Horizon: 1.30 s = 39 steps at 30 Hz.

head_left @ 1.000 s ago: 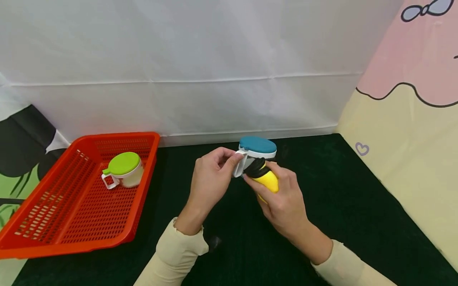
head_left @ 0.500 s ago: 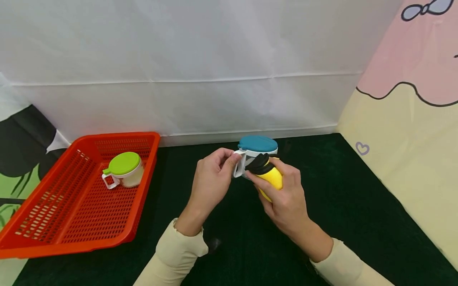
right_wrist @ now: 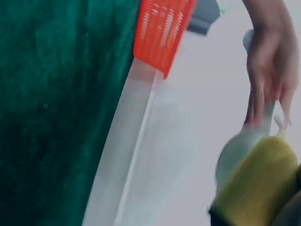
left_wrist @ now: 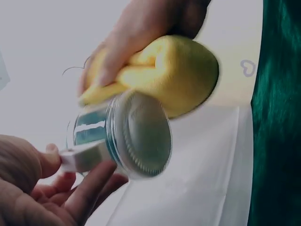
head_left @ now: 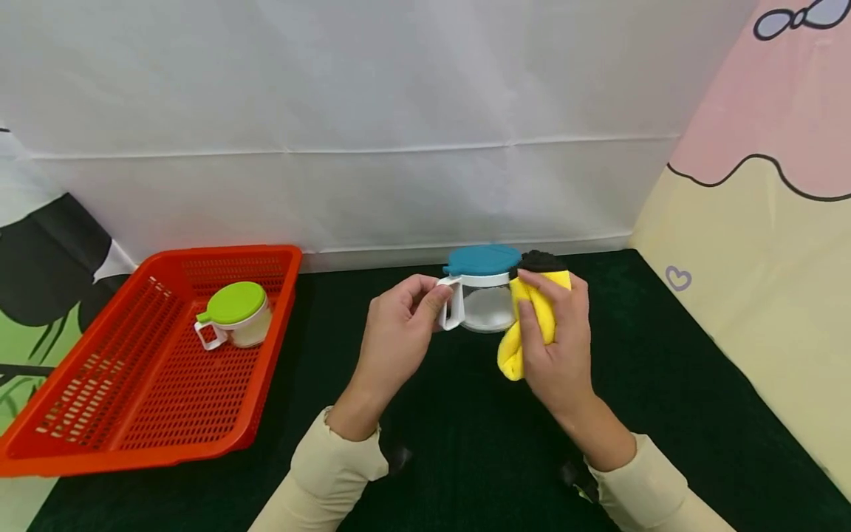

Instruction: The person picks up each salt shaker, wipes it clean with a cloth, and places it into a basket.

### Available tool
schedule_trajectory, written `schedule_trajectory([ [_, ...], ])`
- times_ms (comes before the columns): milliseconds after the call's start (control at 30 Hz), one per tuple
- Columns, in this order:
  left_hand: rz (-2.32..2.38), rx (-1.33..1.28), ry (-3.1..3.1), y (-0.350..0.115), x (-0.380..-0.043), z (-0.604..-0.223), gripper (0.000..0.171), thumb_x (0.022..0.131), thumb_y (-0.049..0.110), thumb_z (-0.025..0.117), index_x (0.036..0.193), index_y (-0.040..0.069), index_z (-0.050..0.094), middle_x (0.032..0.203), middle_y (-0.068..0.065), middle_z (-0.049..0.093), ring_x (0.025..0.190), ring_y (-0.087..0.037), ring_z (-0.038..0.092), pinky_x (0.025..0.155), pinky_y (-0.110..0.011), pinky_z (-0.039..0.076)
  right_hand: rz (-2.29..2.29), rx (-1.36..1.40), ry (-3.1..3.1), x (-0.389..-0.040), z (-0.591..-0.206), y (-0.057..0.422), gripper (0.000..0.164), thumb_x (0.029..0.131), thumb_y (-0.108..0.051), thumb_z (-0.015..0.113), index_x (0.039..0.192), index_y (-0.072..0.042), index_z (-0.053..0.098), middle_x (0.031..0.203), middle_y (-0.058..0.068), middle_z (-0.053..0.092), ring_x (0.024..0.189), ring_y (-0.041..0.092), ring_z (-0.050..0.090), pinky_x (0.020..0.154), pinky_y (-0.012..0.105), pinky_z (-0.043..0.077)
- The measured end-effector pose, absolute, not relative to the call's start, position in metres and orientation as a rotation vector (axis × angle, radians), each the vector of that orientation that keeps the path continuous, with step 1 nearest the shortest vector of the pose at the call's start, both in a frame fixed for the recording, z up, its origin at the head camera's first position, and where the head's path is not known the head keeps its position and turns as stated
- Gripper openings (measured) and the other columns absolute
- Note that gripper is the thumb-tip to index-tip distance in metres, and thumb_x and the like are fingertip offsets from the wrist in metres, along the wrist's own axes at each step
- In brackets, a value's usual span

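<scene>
A clear glass seasoning jar with a blue lid and white collar is held up over the dark green cloth. My left hand pinches its white handle between thumb and fingers. In the left wrist view the round base of the jar faces the camera. My right hand grips a bunched yellow and black cloth against the jar's right side. From the right wrist camera, the yellow cloth covers part of the jar.
An orange-red perforated basket stands at the left, holding a similar jar with a green lid. A white sheet hangs behind the dark green table covering. A cartoon-printed backdrop rises on the right.
My right hand has moved the cloth from the jar's front round to its right side, uncovering the glass and showing more yellow. My left hand keeps its hold on the handle.
</scene>
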<state>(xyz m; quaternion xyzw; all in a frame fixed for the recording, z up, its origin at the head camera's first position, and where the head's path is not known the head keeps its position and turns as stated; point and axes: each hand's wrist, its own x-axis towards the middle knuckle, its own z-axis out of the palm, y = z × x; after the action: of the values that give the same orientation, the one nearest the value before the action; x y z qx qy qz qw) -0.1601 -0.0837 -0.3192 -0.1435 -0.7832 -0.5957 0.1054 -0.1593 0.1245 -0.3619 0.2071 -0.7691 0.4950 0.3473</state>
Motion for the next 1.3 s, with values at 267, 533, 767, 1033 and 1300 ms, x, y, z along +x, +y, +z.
schedule_trajectory([
  [267,-1.619,-0.333,-2.338,-0.074,-0.159,-0.319,0.02,0.103,0.026,0.065,0.109,0.008,0.072,0.089,-0.003,0.07,0.072,-0.019,0.06,0.064,-0.029,0.053,0.632,0.728,-2.091,-0.147,-0.38,0.108,0.045,0.091,-0.008,0.074,0.133,-0.022,0.068,0.144,0.024,0.039,0.119,0.045,0.041,0.096,0.056,0.042],
  [533,-1.761,-0.471,-2.35,-0.086,-0.161,-0.32,0.019,0.106,0.021,0.059,0.114,0.006,0.068,0.102,-0.007,0.069,0.084,-0.022,0.064,0.075,-0.031,0.058,1.306,0.504,-2.104,-0.16,-0.37,0.131,0.044,0.104,-0.007,0.059,0.147,-0.017,0.052,0.132,0.014,0.045,0.102,0.025,0.051,0.08,0.031,0.05],
  [767,-1.88,-0.613,-2.393,-0.094,-0.164,-0.32,0.017,0.105,0.02,0.063,0.118,0.008,0.062,0.116,-0.006,0.066,0.102,-0.023,0.065,0.09,-0.036,0.058,1.943,0.452,-2.05,-0.164,-0.358,0.152,0.042,0.112,-0.02,0.045,0.154,-0.018,0.041,0.122,0.01,0.05,0.09,0.026,0.058,0.074,0.026,0.056],
  [1033,-1.802,-0.685,-2.392,-0.101,-0.165,-0.327,0.025,0.085,0.01,0.086,0.102,0.011,0.067,0.107,0.0,0.068,0.097,-0.02,0.065,0.085,-0.032,0.059,1.954,0.614,-2.202,-0.164,-0.337,0.167,0.039,0.112,-0.021,0.044,0.15,-0.017,0.047,0.108,0.016,0.052,0.074,0.026,0.064,0.066,0.03,0.059],
  [1300,-1.934,-0.83,-2.21,-0.109,-0.163,-0.327,0.024,0.083,-0.005,0.083,0.096,0.004,0.065,0.099,-0.009,0.068,0.09,-0.024,0.067,0.083,-0.038,0.061,2.21,0.74,-2.425,-0.17,-0.336,0.177,0.033,0.113,-0.022,0.043,0.146,-0.022,0.047,0.111,0.018,0.057,0.079,0.029,0.069,0.069,0.039,0.061],
])
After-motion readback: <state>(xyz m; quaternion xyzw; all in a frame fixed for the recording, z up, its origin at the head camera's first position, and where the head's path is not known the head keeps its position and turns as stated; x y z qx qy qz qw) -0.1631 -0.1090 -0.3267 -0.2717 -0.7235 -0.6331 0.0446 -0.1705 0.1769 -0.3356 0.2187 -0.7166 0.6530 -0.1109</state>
